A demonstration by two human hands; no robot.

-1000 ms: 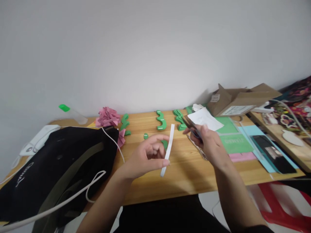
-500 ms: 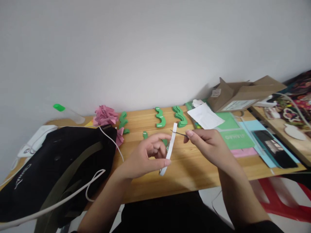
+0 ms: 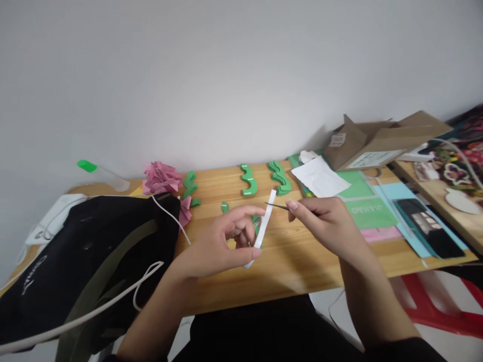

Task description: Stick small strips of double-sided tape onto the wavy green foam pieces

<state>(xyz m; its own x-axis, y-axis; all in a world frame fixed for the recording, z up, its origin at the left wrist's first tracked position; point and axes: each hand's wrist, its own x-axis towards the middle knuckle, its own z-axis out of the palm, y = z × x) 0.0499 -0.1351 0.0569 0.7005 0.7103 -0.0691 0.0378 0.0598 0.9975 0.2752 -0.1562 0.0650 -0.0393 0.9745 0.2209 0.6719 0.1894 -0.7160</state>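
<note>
My left hand (image 3: 222, 241) pinches a narrow white strip (image 3: 265, 221) between thumb and fingers and holds it upright over the wooden table (image 3: 294, 256). My right hand (image 3: 324, 223) grips thin dark tweezers (image 3: 276, 206), whose tip points left and touches the strip near its top. A small green piece (image 3: 256, 221) lies on the table just behind the strip, partly hidden by my left fingers.
Green wavy foam pieces (image 3: 249, 181) and a stack of them (image 3: 279, 177) lie further back, with a pink paper flower (image 3: 161, 178) on the left. A black bag (image 3: 75, 251) with white cord covers the left side. White paper (image 3: 319, 177), green sheets (image 3: 364, 211) and a cardboard box (image 3: 381, 141) sit to the right.
My right hand swung from the papers on the right over to the strip and brought the tweezers' tip up to it. My left hand kept holding the strip.
</note>
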